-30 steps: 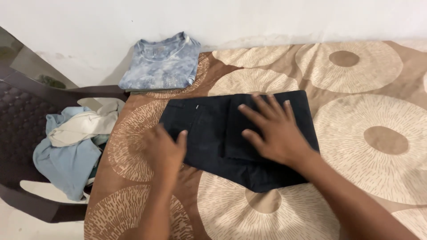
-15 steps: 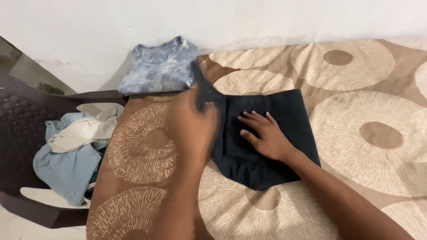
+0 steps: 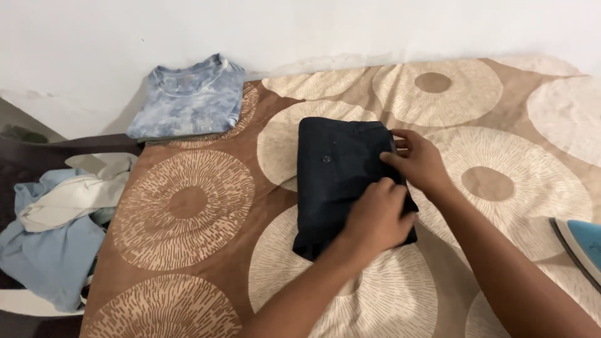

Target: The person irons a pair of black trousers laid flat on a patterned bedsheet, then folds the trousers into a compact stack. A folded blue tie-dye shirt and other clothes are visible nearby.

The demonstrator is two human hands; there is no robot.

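While both hands, left hand (image 3: 375, 216) and right hand (image 3: 418, 159), are pinching the folded dark trousers (image 3: 335, 172) lying on the patterned bed (image 3: 188, 206), a loose grip is probably risking the fold slipping open.

Blue clothes iron (image 3: 582, 247) cut off by right edge, only its nose shows. Pile of pale blue and cream clothes (image 3: 53, 228) cropped at left edge. Left hand (image 3: 375, 216) covers the folded black garment's (image 3: 335, 172) lower right corner; fingertips there hidden.
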